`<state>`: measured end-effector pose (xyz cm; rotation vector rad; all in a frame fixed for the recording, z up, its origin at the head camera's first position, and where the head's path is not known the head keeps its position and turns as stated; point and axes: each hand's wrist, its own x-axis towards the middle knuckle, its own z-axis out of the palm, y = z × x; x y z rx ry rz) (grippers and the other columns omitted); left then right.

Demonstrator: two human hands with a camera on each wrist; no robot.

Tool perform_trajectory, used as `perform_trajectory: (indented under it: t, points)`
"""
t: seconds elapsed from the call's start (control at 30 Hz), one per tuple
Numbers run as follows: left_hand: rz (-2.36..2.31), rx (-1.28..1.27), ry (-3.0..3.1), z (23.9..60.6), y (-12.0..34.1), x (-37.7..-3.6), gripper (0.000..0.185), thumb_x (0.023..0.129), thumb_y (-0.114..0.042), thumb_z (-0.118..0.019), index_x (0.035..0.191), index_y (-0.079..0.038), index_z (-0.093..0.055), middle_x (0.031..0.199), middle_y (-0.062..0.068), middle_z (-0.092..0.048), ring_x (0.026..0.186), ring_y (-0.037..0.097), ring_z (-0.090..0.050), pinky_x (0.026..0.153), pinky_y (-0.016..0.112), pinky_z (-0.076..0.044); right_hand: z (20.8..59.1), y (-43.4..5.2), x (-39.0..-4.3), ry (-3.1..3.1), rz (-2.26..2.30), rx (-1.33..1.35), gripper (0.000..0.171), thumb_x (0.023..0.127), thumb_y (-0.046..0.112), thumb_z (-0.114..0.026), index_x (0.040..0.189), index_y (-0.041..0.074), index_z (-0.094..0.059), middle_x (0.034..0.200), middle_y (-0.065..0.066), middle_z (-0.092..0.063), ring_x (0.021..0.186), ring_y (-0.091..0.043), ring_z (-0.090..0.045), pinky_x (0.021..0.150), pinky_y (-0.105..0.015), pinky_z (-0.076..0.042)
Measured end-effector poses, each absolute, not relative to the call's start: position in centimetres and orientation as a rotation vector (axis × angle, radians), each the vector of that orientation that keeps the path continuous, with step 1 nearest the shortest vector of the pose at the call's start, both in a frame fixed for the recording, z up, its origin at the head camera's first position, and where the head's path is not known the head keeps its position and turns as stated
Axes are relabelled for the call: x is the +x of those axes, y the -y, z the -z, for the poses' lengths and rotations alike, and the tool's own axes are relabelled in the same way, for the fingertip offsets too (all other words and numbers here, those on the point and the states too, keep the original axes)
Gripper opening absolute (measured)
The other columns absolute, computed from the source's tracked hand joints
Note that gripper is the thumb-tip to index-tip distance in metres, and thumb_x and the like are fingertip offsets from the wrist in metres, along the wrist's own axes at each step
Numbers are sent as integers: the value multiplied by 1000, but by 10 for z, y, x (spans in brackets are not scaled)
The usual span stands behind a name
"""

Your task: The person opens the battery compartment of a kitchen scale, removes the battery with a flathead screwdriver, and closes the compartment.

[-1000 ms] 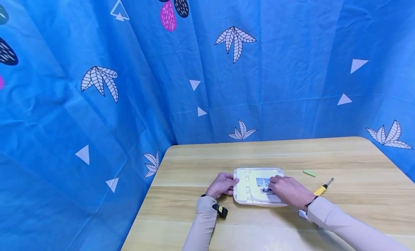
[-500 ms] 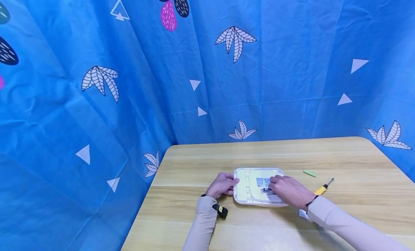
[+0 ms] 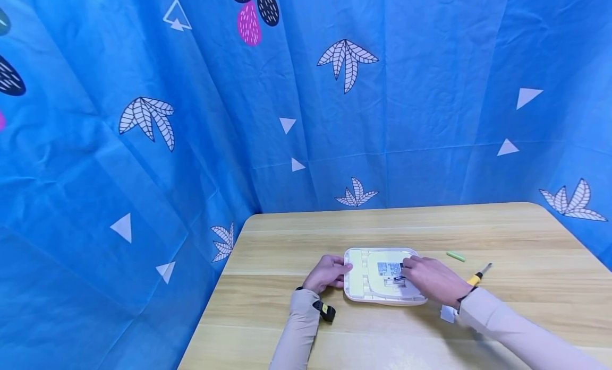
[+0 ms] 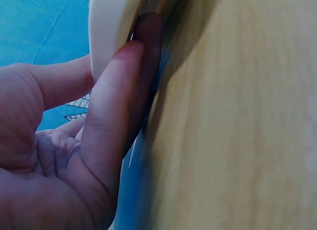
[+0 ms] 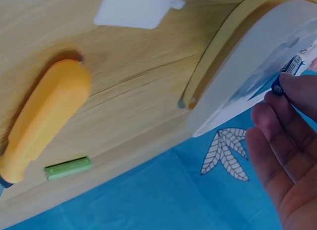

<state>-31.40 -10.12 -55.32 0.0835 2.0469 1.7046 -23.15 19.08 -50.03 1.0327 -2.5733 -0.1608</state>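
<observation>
A white rounded plastic device point(image 3: 356, 274) with a printed label and a small open slot lies underside up on the table in the head view. My left hand point(image 3: 326, 274) grips its left edge, the thumb on top and fingertips beneath, as the left wrist view point(image 4: 99, 121) confirms. Over the slot, my right hand point(image 3: 432, 280) pinches a small blue-and-white battery point(image 5: 293, 66) by one end between thumb and forefinger. The battery's far end reaches to the slot; whether it sits inside is unclear. The other right fingers point(image 5: 267, 151) are loosely bent.
To the right of the device lie a yellow-handled screwdriver point(image 3: 475, 278), a small green cylinder point(image 3: 456, 256) and a white plastic cover piece point(image 3: 448, 313). The wooden table point(image 3: 287, 237) ends at a blue patterned curtain point(image 3: 421, 120).
My right hand has shifted slightly to the right, uncovering more of the label and slot, the battery still in its pinch. The left hand and device have stayed in place.
</observation>
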Motion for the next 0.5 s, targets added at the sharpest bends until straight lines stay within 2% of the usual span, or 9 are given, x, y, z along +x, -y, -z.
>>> perform_trajectory:
  t: [0.2, 0.5]
  points:
    - [-1701, 87, -2052, 555, 102, -314, 32, 98, -15, -71, 124, 4, -65, 91, 9, -77, 69, 10, -68, 53, 18, -60, 500, -201, -230, 2547, 168, 1045, 32, 65, -10, -84, 89, 9, -77, 85, -1, -66, 74, -14, -60, 61, -28, -59]
    - [-1709, 88, -2048, 553, 102, -314, 33, 98, -15, -71, 125, 4, -64, 91, 8, -78, 69, 10, -69, 54, 18, -60, 495, -215, -233, 2598, 168, 994, 35, 67, -9, -87, 96, 8, -77, 90, -4, -68, 78, -16, -62, 62, -30, -61]
